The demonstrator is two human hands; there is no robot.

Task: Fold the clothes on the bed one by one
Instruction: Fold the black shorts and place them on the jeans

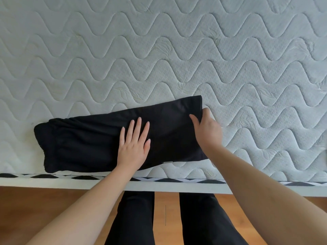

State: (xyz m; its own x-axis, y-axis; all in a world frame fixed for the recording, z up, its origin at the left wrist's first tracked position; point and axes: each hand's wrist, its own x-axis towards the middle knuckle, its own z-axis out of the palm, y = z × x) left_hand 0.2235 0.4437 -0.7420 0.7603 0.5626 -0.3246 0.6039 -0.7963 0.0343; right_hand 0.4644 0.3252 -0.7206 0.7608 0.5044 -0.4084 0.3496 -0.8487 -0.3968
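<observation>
While the left hand (134,149) lies flat on the black garment (99,138), its fingers (137,128) are straight and a little spread, pressing the cloth down without curling round anything. The thumb rests out to the side, toward the other hand, also flat on the cloth.

The right hand (207,129) is at the garment's right end. Its thumb lies on top of the cloth and the other fingers wrap round the edge, so it pinches that end; the fingertips beyond the edge are partly hidden, and how far they reach underneath cannot be told.

The garment is folded into a long, narrow band lying on the mattress (159,50), close to its near edge. From under the left palm it stretches away past the little finger to a gathered, rumpled end, and the other way it runs smooth to the hem held by the right thumb. That hem end sits slightly farther up the mattress than the rumpled end, so the band lies at a slant. A small pale tag (167,162) shows on the near edge of the cloth, between the two wrists.

The mattress is white and quilted in wavy lines, with a black-and-white patterned strip (53,176) along its near side. Below it are a wooden floor (44,206) and the person's legs (134,218) in dark trousers.
</observation>
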